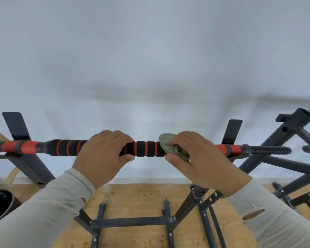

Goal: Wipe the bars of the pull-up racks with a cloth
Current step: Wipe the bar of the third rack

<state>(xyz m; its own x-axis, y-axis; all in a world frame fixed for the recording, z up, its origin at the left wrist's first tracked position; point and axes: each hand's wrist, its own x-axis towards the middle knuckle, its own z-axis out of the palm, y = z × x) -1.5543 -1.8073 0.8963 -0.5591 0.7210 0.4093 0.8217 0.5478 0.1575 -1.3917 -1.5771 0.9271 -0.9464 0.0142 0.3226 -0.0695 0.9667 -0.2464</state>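
Much of the green cloth point(174, 147) is hidden under the right hand point(200, 158), which clamps it around the bar point(145, 148), a black foam grip with red rings, while just beside it the left hand point(104, 154) curls round the same bar, covering the foam there.

Setting: a gym or exercise-equipment room. Indicators: a foam-gripped pull-up bar point(145, 148) on black steel rack frames point(283, 140), a plain white wall point(150, 59), a wooden floor point(136, 199).
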